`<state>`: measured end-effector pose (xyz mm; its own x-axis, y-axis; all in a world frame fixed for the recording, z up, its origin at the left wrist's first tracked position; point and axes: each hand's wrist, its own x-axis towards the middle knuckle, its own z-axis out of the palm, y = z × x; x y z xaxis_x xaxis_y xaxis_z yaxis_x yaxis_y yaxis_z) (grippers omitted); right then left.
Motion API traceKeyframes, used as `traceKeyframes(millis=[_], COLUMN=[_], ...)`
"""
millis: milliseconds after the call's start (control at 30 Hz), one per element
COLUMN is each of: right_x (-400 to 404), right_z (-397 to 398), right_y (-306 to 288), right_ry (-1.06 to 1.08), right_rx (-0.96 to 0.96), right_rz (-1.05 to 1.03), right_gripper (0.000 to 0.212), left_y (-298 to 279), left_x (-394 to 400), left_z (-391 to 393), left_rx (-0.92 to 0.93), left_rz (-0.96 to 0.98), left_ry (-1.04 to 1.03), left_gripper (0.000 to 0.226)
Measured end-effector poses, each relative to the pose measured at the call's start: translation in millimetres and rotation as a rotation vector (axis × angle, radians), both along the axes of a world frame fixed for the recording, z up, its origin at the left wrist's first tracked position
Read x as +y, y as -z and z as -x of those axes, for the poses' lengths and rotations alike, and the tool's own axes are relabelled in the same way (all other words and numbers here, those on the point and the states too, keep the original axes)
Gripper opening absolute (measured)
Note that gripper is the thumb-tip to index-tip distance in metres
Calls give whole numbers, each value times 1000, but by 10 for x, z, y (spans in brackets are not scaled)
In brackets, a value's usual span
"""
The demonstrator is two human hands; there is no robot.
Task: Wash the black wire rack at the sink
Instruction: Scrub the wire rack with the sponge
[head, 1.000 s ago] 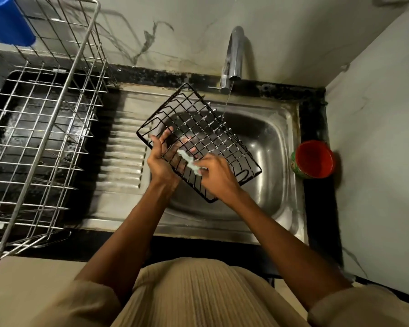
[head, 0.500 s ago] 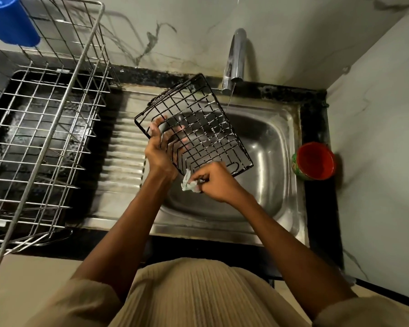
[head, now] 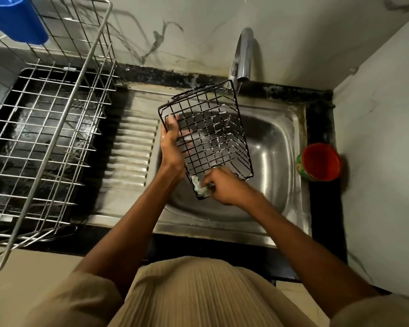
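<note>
Scrubbing risk: left hand (head: 172, 147) curls round one side of the black wire rack (head: 206, 138) tilted over the sink (head: 281, 147), right hand (head: 224, 186) pinches a soapy scrubber (head: 200, 187) at its near corner, so soapy wire could slip.

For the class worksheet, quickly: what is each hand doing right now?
Left hand: grips the black wire rack by its left edge.
Right hand: pinches a pale scrubber against the rack's near corner.

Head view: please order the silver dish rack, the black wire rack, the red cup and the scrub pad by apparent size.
1. silver dish rack, though it is nearer the camera
2. black wire rack
3. red cup
4. scrub pad, partly hidden by the right hand
</note>
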<state>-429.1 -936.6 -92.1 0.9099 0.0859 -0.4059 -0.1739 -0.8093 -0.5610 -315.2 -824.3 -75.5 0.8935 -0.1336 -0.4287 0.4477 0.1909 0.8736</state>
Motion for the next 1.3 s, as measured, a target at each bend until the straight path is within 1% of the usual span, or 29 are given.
traceKeyframes(millis=[67, 133, 200, 267, 300, 333, 433, 500, 567, 633, 667, 700, 767, 833, 900, 933, 967, 1067, 1133, 1233, 1300], right_x=[-119, -173, -108, 41, 78, 78, -102, -202, -222, -190, -169, -155, -110, -94, -142, -167, -180, -128, -54, 28, -26], right_z=[-104, -197, -203, -120, -67, -31, -101, -173, -202, -200, -189, -168, -71, 41, 43, 0, -54, -130, -107, -20, -25], right_y=[-95, -141, -65, 48, 109, 114, -4, -81, -127, -111, -85, -44, -1, -15, -79, -110, -139, -168, -62, 48, -54], right_ry=[11, 89, 113, 17, -53, -107, -184, -187, -127, -35, -11, -17, -105, -199, -231, -229, -216, -112, -123, -229, -312], right_rx=[-24, -103, -127, -95, -82, -54, 57, 83, 21, -99, -144, -171, -116, -40, 8, 21, 21, -71, -95, -15, 20], right_rz=[129, 248, 252, 184, 157, 140, 144, 177, 242, 338, 364, 374, 349, 323, 324, 352, 395, 505, 498, 375, 428], right_gripper=[26, 22, 22, 28, 29, 28, 21, 24, 22, 16, 17, 19, 24, 24, 19, 18, 17, 18, 20, 20, 21], left_y=[18, 3, -29, -70, -107, -90, -6, 31, 10, -56, -72, -94, -96, -90, -97, -76, -69, -98, -153, -193, -175], left_x=[1, -23, -60, -92, -99, -91, -50, -55, -82, -107, -103, -98, -64, -24, 4, 11, 7, -45, -80, -90, -69], left_z=[12, 37, 50, 24, 10, -11, 35, 93, 111, 95, 70, 58, 28, 21, 35, 47, 72, 129, 125, 65, 57], left_rx=[-14, -51, -93, -101, -98, -73, 33, 40, 5, -36, -50, -62, -78, -77, -67, -55, -49, -80, -82, -57, -38], left_rz=[-9, -13, -28, -50, -57, -52, -27, -27, -48, -71, -99, -130, -229, -287, -298, -308, -320, -350, -339, -361, -408], left_ry=[6, 42, 67, 85, 90, 86, 83, 89, 101, 119, 125, 129, 128, 132, 125, 112, 108, 144, 137, 109, 106], left_gripper=[98, 98, 81, 61, 58, 60, 76, 82, 83, 86, 89, 95, 107, 103, 89, 87, 87, 77, 80, 97, 102])
